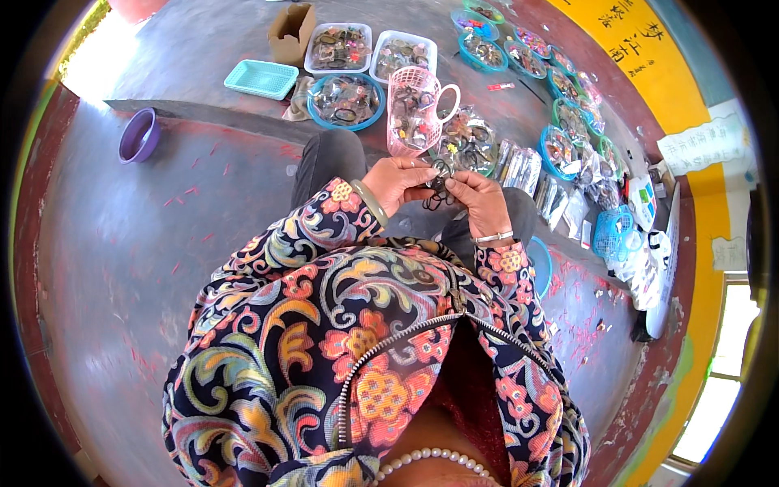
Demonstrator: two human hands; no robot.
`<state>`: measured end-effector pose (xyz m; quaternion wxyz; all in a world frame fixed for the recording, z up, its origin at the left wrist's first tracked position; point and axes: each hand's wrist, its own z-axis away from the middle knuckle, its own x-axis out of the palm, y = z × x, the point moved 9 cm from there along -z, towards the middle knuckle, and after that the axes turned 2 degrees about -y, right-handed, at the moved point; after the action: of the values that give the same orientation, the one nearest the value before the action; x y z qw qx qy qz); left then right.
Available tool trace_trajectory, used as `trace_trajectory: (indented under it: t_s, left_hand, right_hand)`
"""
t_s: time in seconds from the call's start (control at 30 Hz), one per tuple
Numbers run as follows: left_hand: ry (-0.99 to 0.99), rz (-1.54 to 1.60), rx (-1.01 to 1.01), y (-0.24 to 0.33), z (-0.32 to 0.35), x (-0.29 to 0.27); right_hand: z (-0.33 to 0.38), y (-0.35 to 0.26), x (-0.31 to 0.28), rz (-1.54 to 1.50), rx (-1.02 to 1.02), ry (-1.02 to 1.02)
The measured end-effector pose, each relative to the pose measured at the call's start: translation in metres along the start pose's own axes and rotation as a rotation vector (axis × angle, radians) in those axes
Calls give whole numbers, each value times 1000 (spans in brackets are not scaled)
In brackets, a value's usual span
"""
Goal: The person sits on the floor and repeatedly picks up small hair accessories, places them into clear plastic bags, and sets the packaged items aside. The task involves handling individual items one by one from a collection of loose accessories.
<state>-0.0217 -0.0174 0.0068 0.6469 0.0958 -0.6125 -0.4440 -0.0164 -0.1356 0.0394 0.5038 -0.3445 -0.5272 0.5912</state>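
Observation:
Between my two hands, over my lap, hangs a small bunch of thin black loops point(439, 195) that look like hair ties. My left hand point(395, 183) pinches the bunch from one side, thumb against fingers. From the other side my right hand point(482, 204) grips it between thumb and fingertips. Just beyond the left hand stands a pink plastic basket point(393, 122) with a white loop handle, holding dark bands and small coloured pieces. Beside it, past my right hand, a round container point(469, 140) is heaped with similar dark bands, its near part partly hidden by my hands.
Farther off are a blue round basket point(310, 105), two white trays point(307, 58), an aqua tray point(260, 79) and a cardboard box point(290, 40). A purple bowl point(139, 136) lies left. Packed plastic bags point(519, 166) and several filled baskets line the right. A raised ledge point(219, 116) crosses the floor.

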Motion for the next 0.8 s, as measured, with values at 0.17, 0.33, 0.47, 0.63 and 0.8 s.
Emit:
trace_trajectory:
  t_s: [0.17, 0.33, 0.47, 0.63, 0.8]
  left_hand:
    - [0, 24, 18, 3, -2, 3]
    - [91, 64, 55, 9, 5, -3]
    - [125, 14, 97, 14, 6, -5]
    - [76, -44, 83, 5, 0, 0]
    - [-24, -104, 57, 1, -3, 14]
  right_hand:
    - [1, -9, -3, -11, -70, 21]
    - [-5, -9, 0, 10, -136, 43]
    - [-13, 5, 2, -8, -71, -23]
    - [-10, 0, -1, -14, -76, -14]
    - [-1, -2, -8, -42, -100, -11]
